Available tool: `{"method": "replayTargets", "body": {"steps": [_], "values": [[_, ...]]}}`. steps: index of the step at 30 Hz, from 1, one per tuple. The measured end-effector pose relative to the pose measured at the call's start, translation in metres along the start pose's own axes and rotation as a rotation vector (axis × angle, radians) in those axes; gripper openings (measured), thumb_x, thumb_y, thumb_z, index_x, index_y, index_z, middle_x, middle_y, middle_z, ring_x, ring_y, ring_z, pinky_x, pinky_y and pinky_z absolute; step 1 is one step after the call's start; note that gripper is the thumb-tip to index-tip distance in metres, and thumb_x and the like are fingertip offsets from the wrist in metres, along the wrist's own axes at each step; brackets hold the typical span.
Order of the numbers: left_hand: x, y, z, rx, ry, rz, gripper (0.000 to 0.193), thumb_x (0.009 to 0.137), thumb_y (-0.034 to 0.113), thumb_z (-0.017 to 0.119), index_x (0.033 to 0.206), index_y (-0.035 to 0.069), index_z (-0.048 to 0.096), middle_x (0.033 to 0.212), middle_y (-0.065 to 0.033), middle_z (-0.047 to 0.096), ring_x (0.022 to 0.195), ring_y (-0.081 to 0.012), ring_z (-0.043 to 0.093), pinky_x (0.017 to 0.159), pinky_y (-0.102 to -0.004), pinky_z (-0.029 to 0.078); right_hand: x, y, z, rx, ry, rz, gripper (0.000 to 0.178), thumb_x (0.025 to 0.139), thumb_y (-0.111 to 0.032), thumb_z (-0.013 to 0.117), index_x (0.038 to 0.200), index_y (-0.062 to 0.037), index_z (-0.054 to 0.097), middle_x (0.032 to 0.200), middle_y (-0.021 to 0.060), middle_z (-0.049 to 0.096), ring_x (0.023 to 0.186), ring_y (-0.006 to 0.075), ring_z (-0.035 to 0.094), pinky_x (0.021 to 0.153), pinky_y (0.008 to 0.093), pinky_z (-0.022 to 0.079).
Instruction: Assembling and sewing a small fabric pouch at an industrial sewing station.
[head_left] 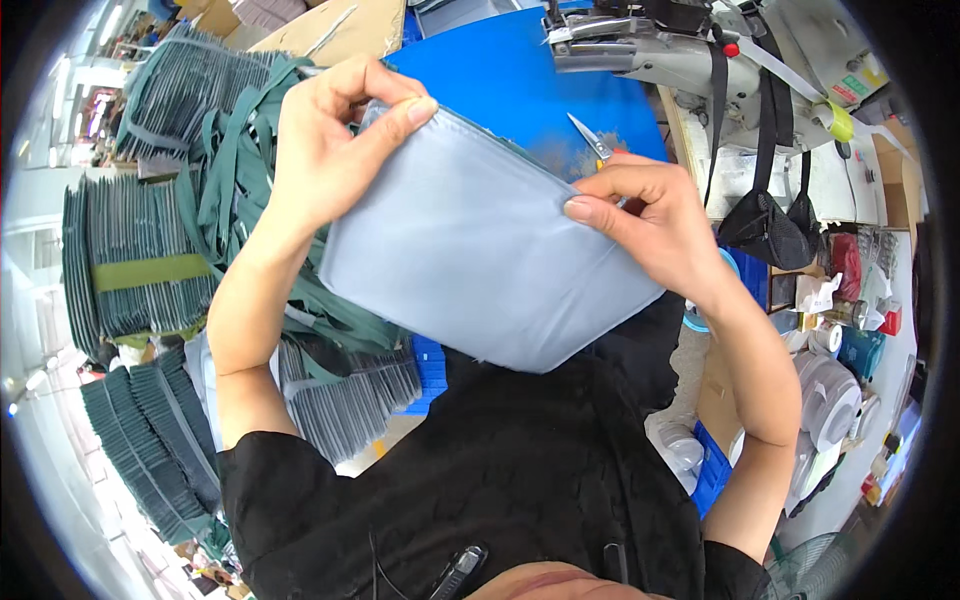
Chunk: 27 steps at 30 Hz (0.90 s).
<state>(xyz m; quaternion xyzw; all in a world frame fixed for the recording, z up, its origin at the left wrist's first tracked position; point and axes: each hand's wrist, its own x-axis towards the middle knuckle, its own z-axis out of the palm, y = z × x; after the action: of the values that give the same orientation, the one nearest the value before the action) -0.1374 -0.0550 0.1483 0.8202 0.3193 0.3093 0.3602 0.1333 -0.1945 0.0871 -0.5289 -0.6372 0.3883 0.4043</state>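
Note:
A light blue-grey fabric piece [470, 245] with a seamed upper edge hangs stretched in front of my chest. My left hand [335, 135] pinches its upper left corner between thumb and fingers. Farther right along the same edge, my right hand [650, 215] is closed on the cloth, thumb toward me. A thin strip of dark green shows behind the upper edge. Beyond the right hand, scissors [588, 133] lie on the blue tabletop [490, 75], their handles partly hidden by that hand.
Bundled stacks of green and grey fabric pieces [145, 255] stand at the left, with green straps [235, 170] draped beside them. A sewing machine [650, 50] occupies the far right, black straps and a mesh pouch [765, 225] hanging near it. Shelves of supplies [835, 390] line the right.

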Motion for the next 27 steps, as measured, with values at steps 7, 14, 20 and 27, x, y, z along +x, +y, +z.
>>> {"method": "replayTargets", "body": {"steps": [7, 14, 20, 27], "values": [[0.08, -0.043, 0.011, 0.078, -0.231, 0.033, 0.023, 0.094, 0.022, 0.077, 0.09, 0.001, 0.068, 0.084, -0.0018, 0.069, 0.084, -0.0081, 0.059, 0.079, -0.0262, 0.047, 0.013, 0.034, 0.021, 0.391, 0.158, 0.158, 0.02, 0.093, -0.017, 0.079, 0.099, 0.0017, 0.078, 0.081, 0.0009, 0.07, 0.074, 0.005, 0.058, 0.067, 0.0225, 0.046], [0.139, -0.077, 0.026, 0.14, -0.337, -0.019, 0.019, 0.093, 0.018, 0.076, 0.094, 0.0, 0.07, 0.085, -0.0019, 0.069, 0.081, -0.0085, 0.059, 0.075, -0.0255, 0.048, 0.038, 0.041, 0.032, 0.666, 0.299, 0.328, 0.023, 0.095, -0.02, 0.078, 0.103, 0.0015, 0.077, 0.083, -0.0014, 0.072, 0.072, 0.0016, 0.055, 0.066, 0.02, 0.045], [0.16, -0.083, 0.03, -0.043, -0.288, 0.067, 0.016, 0.092, 0.014, 0.075, 0.095, -0.001, 0.072, 0.086, -0.0009, 0.071, 0.08, -0.0063, 0.059, 0.073, -0.0238, 0.048, 0.057, 0.033, 0.024, 0.723, 0.318, 0.372, 0.025, 0.096, -0.02, 0.077, 0.104, 0.0036, 0.076, 0.084, -0.0007, 0.072, 0.074, 0.0019, 0.057, 0.069, 0.0196, 0.047], [0.176, -0.131, 0.014, 0.191, -0.232, 0.121, 0.028, 0.092, 0.007, 0.071, 0.119, 0.0, 0.068, 0.113, -0.0082, 0.071, 0.104, -0.0166, 0.064, 0.092, -0.0332, 0.052, 0.069, 0.028, 0.024, 0.764, 0.359, 0.374, 0.025, 0.096, -0.02, 0.076, 0.105, 0.0037, 0.076, 0.086, -0.0001, 0.072, 0.074, 0.0026, 0.059, 0.069, 0.0202, 0.048]]}}
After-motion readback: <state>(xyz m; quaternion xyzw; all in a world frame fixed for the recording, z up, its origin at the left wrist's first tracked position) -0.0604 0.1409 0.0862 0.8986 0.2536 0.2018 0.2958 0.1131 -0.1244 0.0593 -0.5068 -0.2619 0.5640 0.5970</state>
